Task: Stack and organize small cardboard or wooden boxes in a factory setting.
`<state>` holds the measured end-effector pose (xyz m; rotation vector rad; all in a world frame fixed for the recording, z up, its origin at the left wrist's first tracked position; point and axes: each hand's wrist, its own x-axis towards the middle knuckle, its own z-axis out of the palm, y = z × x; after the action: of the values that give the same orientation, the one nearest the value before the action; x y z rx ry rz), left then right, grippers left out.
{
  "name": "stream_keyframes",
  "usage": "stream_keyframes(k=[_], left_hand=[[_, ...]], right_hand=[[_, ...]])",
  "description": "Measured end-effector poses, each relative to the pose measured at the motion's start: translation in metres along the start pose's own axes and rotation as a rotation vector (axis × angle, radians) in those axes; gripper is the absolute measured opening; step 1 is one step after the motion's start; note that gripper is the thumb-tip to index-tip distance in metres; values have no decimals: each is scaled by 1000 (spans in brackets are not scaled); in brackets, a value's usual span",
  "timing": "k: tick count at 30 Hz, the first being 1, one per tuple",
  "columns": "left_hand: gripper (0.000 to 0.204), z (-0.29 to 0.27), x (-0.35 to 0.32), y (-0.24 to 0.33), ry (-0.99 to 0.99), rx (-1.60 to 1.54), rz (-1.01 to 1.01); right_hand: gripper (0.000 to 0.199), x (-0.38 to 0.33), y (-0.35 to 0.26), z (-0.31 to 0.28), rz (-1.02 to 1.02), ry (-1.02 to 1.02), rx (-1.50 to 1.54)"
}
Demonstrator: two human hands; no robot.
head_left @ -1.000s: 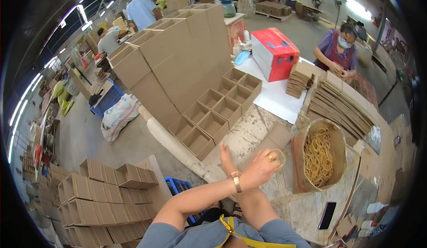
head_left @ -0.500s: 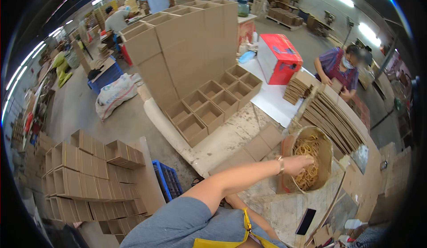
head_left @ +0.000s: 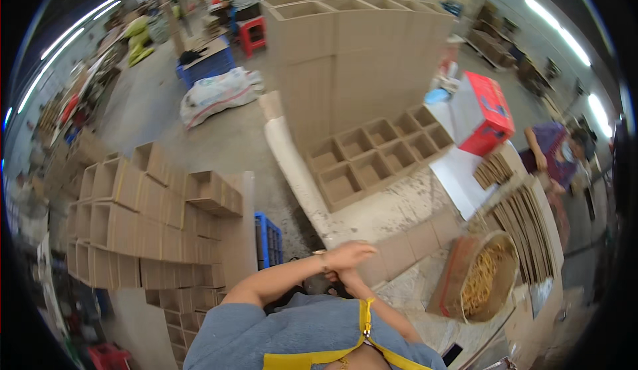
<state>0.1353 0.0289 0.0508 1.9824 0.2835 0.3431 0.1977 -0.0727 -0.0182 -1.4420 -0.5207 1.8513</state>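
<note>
My left hand, with a bracelet at the wrist, lies flat over my right hand just in front of my chest; the two touch. The right hand is mostly hidden under it, and I cannot tell whether either holds anything. Just beyond the hands a flat folded strip of cardboard lies on the worn tabletop. A round basket of yellowish rubber bands sits to the right of my hands.
A cardboard divider grid lies on the table against tall cardboard stacks. A red box, flat cardboard sheets and a co-worker are at right. Open cardboard boxes and a blue crate are at left.
My left hand has pulled back from the basket of rubber bands to my chest and now meets the right hand. The view has swung left and down.
</note>
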Motion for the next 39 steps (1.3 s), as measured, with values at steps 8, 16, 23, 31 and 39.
stream_keyframes(k=[8, 16, 23, 31, 39], left_hand=[[46, -230, -182, -70, 986, 1002, -535], [36, -281, -219, -152, 1016, 759, -1266], [21, -257, -244, -125, 1165, 803, -1011], [36, -164, -194, -4, 915, -217, -490], [30, -64, -121, 59, 415, -941, -325]], right_hand=[[29, 13, -5, 15, 6, -38, -71], [25, 42, -40, 62, 13, -87, -237], [22, 46, -50, 65, 70, -34, -268], [26, 40, -150, 61, -490, 19, -586], [67, -11, -149, 23, -189, -183, -522]])
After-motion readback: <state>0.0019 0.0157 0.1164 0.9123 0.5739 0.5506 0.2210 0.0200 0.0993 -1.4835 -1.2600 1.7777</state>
